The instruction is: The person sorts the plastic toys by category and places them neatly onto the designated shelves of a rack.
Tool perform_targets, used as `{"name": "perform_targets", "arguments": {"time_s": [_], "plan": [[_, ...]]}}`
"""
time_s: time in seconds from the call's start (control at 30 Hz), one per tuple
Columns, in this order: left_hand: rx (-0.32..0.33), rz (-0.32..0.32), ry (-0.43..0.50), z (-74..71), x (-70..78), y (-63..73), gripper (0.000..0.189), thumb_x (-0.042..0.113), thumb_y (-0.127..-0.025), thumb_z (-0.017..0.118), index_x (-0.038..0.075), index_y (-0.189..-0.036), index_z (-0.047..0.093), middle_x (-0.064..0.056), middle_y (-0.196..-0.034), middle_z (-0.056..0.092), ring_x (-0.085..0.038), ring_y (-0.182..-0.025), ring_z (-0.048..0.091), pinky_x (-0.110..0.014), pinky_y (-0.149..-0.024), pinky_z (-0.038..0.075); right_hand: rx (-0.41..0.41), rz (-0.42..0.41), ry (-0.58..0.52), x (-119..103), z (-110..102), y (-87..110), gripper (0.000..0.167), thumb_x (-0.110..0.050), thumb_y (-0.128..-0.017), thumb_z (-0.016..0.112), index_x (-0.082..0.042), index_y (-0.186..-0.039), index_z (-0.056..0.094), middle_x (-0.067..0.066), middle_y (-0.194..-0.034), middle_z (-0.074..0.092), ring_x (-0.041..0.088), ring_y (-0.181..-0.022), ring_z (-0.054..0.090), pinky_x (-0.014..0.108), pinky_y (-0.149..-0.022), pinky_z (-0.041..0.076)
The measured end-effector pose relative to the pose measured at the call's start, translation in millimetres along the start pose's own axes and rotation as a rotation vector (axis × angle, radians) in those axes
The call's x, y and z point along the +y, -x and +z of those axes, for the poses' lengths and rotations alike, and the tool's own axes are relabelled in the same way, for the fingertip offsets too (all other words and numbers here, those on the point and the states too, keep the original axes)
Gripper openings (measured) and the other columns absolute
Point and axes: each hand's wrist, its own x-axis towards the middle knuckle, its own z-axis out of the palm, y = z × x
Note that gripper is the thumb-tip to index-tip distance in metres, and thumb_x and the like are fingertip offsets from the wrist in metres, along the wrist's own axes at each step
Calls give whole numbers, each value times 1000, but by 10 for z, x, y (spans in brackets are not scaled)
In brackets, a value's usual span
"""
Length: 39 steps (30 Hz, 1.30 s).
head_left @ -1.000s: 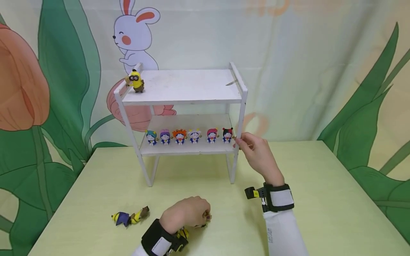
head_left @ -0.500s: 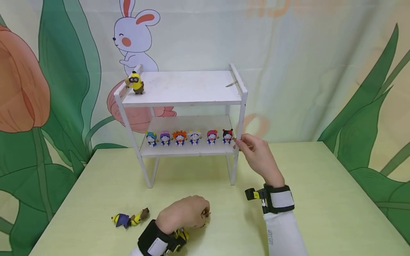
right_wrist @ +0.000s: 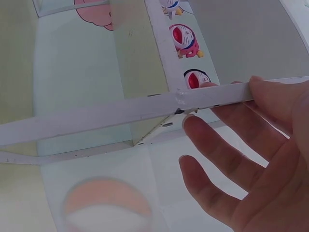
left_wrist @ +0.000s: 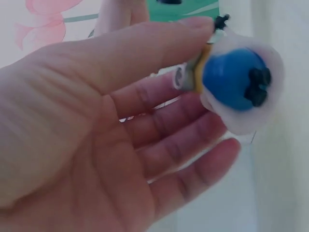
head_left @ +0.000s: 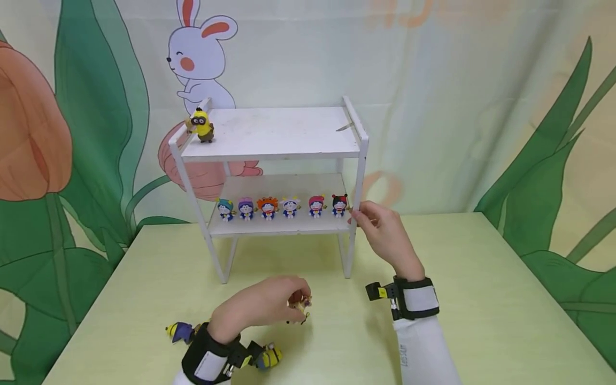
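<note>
Small figurine (head_left: pixel 302 306), white and blue at its rounded end, with a narrow orange-and-grey section. Location: over the table, near side of the shelf, pinched between thumb and fingers of the left hand (head_left: pixel 263 305). Long axis: in the left-wrist view, along the fingers, rounded end outward past the thumb tip, away from the palm. Its facing cannot be told from the head view; fingers hide part of it.

White two-tier shelf (head_left: pixel 284 131): right hand (head_left: pixel 385 232) grips its right near post, thumb on one side, fingers on the other. Upper tier: one yellow figurine with black goggles (head_left: pixel 204 125), upright, far left corner. Lower tier: row of six blue-and-white figurines (head_left: pixel 268 209), upright, facing near; headgear from left teal, purple, orange, white, pink, black-and-red; wider gap between fourth and fifth.

Pale yellow-green table (head_left: pixel 462 289): yellow-and-blue figurine (head_left: pixel 180 332), lying at near left, yellow end left, right end hidden behind the left wrist; yellow figurine with black bands (head_left: pixel 271 355), lying right of that wrist, yellow end right, partly covered by the black wrist camera (head_left: pixel 255 350). Both sleeves cut off at the near edge.
</note>
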Motion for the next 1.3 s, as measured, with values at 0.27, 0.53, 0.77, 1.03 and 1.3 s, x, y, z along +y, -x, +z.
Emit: {"name": "perform_targets", "arguments": {"time_s": [0.27, 0.53, 0.77, 1.03, 1.3], "plan": [[100, 99, -37, -388, 82, 107, 17, 12, -88, 73, 9, -101, 61, 5, -90, 60, -12, -85, 56, -29, -77, 48, -4, -6, -1, 11, 11, -1, 24, -23, -101, 57, -3, -107, 68, 11, -104, 71, 27, -90, 68, 52, -84, 52], [196, 129, -111, -933, 310, 158, 25, 18, -87, 77, 10, -105, 61, 6, -94, 63, -11, -91, 60, -31, -79, 50, 12, 17, -1, 22, -31, -5, 23, -23, -101, 56, -5, -108, 68, 8, -98, 72, 26, -88, 68, 51, -84, 52], [316, 182, -160, -1359, 458, 230, 42, 13, -85, 78, 5, -122, 59, -1, -97, 67, -15, -90, 62, -33, -76, 50, -1, 5, -23, 21, 19, -6, 22, -23, -101, 57, -5, -107, 69, 7, -99, 72, 24, -87, 68, 50, -84, 52], [421, 160, -276, -1891, 596, 257, 38, 15, -88, 75, 7, -123, 62, -3, -95, 65, -16, -84, 58, -32, -71, 48, 0, -1, -7, 39, 0, 43, 23, -22, -101, 57, -3, -107, 68, 9, -100, 72, 26, -87, 68, 50, -83, 53], [443, 8, -325, -2372, 694, 187, 32, 23, -90, 73, 6, -114, 60, -7, -99, 67, -19, -92, 60, -35, -82, 44, 3, 5, -6, 80, -18, 43, 24, -22, -101, 57, -3, -108, 68, 8, -99, 72, 24, -88, 68, 51, -84, 52]]}}
